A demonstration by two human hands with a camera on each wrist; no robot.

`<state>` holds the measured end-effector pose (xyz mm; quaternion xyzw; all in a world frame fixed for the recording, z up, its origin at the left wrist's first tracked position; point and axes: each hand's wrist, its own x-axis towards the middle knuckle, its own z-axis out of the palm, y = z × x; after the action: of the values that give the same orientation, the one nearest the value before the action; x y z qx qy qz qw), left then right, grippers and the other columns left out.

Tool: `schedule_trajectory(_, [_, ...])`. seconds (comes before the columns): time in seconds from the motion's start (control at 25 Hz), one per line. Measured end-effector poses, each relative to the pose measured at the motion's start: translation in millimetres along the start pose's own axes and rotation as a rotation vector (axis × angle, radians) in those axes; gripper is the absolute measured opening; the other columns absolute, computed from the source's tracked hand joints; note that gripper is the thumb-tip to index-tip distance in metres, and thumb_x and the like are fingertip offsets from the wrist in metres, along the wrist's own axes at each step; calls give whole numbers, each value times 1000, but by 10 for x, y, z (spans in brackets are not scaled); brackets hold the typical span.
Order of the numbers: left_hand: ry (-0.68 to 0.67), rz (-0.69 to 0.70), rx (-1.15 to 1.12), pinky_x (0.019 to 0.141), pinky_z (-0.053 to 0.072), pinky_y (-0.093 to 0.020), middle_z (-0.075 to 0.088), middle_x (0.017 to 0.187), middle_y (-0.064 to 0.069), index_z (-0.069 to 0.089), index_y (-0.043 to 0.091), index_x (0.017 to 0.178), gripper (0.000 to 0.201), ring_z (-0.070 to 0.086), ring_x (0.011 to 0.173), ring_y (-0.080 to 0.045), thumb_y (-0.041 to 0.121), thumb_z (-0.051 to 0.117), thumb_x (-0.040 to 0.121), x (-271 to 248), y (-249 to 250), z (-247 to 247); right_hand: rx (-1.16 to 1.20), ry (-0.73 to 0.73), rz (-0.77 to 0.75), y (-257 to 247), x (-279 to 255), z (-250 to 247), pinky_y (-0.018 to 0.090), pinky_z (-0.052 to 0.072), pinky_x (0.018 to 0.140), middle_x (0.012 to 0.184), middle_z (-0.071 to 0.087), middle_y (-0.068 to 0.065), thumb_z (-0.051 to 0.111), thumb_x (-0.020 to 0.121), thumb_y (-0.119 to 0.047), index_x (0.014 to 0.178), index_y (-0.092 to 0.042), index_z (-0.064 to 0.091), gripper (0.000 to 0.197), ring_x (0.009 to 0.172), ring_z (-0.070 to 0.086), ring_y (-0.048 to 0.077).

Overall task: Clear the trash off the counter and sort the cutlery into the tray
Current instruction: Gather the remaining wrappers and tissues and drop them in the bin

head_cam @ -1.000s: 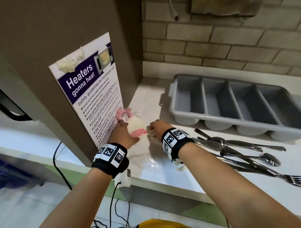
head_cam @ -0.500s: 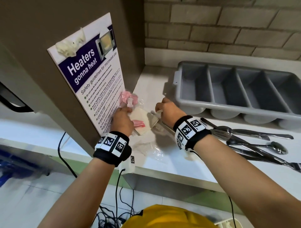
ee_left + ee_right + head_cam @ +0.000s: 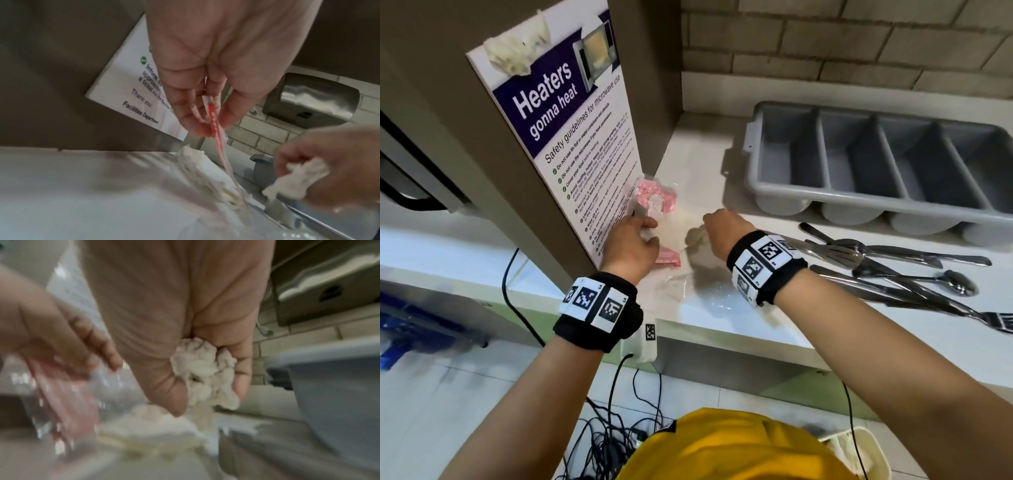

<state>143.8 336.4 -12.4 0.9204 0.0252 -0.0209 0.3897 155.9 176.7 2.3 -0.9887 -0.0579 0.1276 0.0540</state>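
Note:
My left hand [image 3: 635,236] [image 3: 207,123] pinches a red and white plastic wrapper [image 3: 213,123] [image 3: 667,257] between thumb and fingers, just above the white counter [image 3: 739,329] beside the brown cabinet. My right hand [image 3: 719,226] [image 3: 207,386] grips a crumpled white tissue [image 3: 203,369] [image 3: 296,180] close by on the right. A white napkin [image 3: 674,229] and a pink printed packet [image 3: 655,202] lie between and behind the hands. Clear plastic film [image 3: 705,294] lies near the counter's front edge. The grey cutlery tray [image 3: 880,212] stands at the back right, its compartments bare. Several pieces of steel cutlery [image 3: 893,270] lie in front of it.
A microwave safety poster [image 3: 571,137] hangs on the cabinet side at the left. A brick wall [image 3: 859,44] backs the counter. A steel dispenser [image 3: 312,100] is mounted on that wall. Cables [image 3: 619,411] trail on the floor below, and a cream bin [image 3: 859,452] stands at the lower right.
Both hands have lifted a little off the counter, the left with the red wrapper, the right with the tissue. The camera has tilted down and closer.

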Motion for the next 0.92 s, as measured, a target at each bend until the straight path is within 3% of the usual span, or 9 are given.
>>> schedule_trajectory(0.08, [11, -11, 16, 101, 48, -42, 58, 126, -9, 60, 12, 115, 31, 58, 112, -27, 4, 53, 86, 1, -36, -2, 82, 66, -80, -1, -187, -107, 35, 46, 82, 121, 52, 18, 41, 84, 8, 115, 0, 52, 35, 110, 54, 34])
schedule_trajectory(0.16, [21, -26, 24, 101, 47, -42, 57, 126, -11, 60, 10, 116, 33, 56, 115, -28, 1, 48, 87, -2, -38, 4, 129, 32, -174, -57, -378, -141, 32, 41, 75, 118, 49, 17, 44, 80, 6, 110, -3, 55, 33, 102, 55, 35])
schedule_trajectory(0.32, [20, -58, 68, 103, 45, -35, 54, 129, -11, 58, 9, 120, 37, 53, 118, -27, -4, 46, 88, -45, -14, 47, 78, -182, -186, -182, -587, 204, 41, 42, 86, 121, 43, 16, 39, 90, -8, 125, -8, 46, 36, 106, 48, 36])
schedule_trajectory(0.44, [24, -84, 58, 104, 42, -33, 52, 131, -8, 57, 12, 120, 37, 51, 121, -25, -3, 47, 88, -67, -17, 38, 44, -175, -149, -207, -599, 427, 44, 45, 86, 124, 43, 17, 42, 93, -13, 131, -11, 41, 38, 109, 49, 39])
schedule_trajectory(0.56, [36, -70, 63, 99, 38, -27, 52, 132, -7, 56, 12, 122, 37, 50, 121, -24, -2, 49, 88, -114, 14, 12, 42, -216, -93, -165, -566, 453, 42, 44, 91, 126, 50, 19, 36, 93, -6, 128, -5, 44, 36, 114, 51, 39])
schedule_trajectory(0.72, [107, 34, 13, 84, 31, -8, 55, 131, -6, 58, 12, 120, 34, 54, 112, -14, 1, 51, 88, -265, 197, 43, 125, -71, -31, 109, -865, 265, 36, 44, 81, 119, 57, 21, 35, 88, 4, 119, -1, 45, 34, 110, 56, 36])
schedule_trajectory(0.84, [107, 166, -111, 90, 35, -9, 58, 127, -6, 60, 10, 116, 32, 54, 119, -18, 0, 53, 86, -459, 430, 244, 288, 67, 49, 475, -1331, 205, 34, 43, 82, 112, 56, 18, 43, 82, 8, 113, -3, 49, 33, 106, 55, 33])
schedule_trajectory(0.92, [61, 229, -238, 90, 43, -15, 59, 124, -7, 60, 9, 113, 31, 58, 113, -20, -3, 52, 85, -675, 658, 502, 416, 157, 100, 793, -1723, 256, 22, 32, 71, 105, 51, 12, 49, 79, 9, 106, -5, 52, 31, 101, 54, 29])
